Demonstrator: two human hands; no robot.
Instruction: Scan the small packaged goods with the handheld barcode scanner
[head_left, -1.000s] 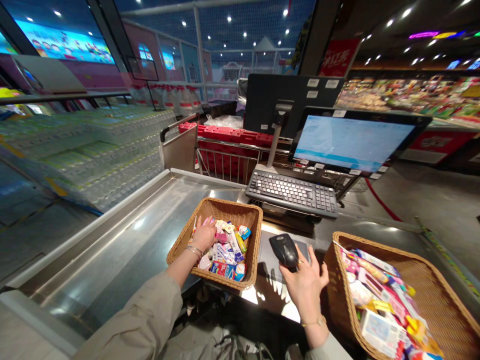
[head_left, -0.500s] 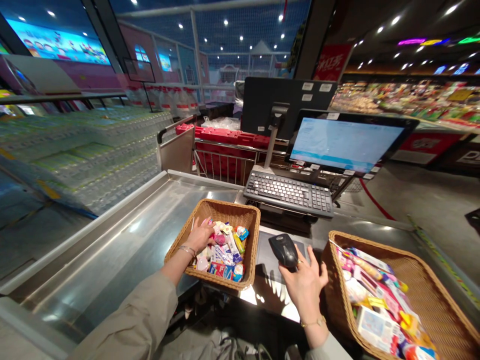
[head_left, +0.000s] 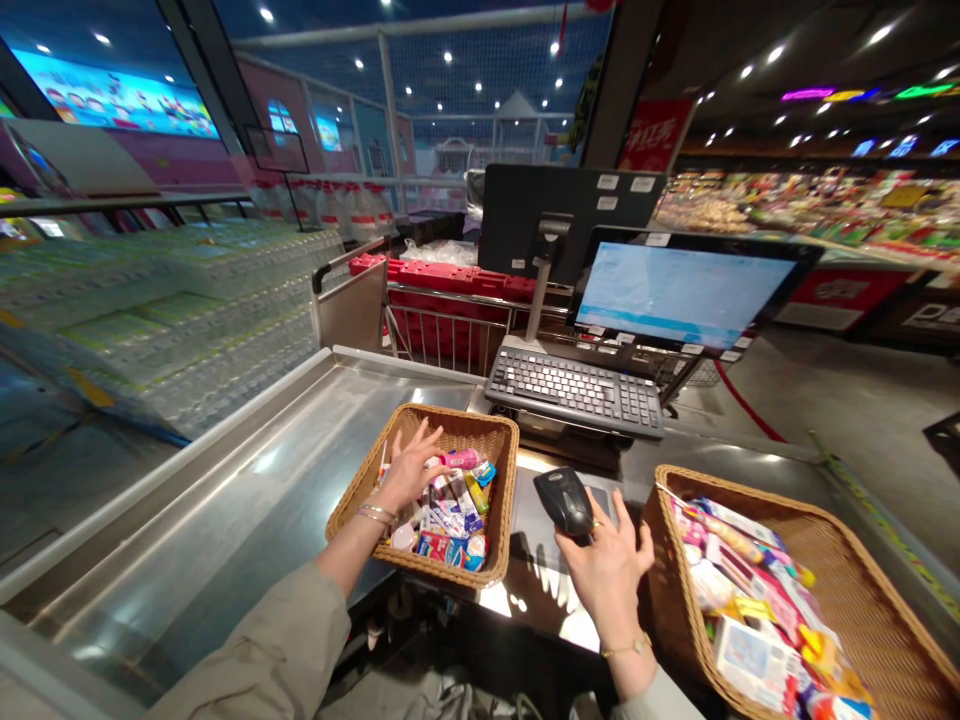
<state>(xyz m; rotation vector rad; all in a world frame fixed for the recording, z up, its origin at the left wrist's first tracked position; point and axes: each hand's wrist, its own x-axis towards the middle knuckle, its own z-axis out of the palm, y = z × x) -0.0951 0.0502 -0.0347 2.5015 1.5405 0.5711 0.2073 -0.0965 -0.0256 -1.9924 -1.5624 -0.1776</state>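
My left hand is over the left wicker basket, its thumb and a finger closed on one end of a small pink cylinder-shaped package; the other fingers are raised. Under it lies a jumble of small goods, among them a blue-and-red box, a yellow item and round blue-and-white packs. My right hand grips a black handheld barcode scanner between the two baskets, with some fingers spread. The scanner's handle is mostly hidden by its head and my hand.
A second wicker basket at right holds many colourful packages. Behind the scanner are a keyboard and a lit monitor. The metal counter has a raised edge at left; a shopping trolley stands beyond it.
My left hand has lifted slightly from among the goods, and the pink package now shows clearly at its fingertips. My right hand still holds the scanner in nearly the same place.
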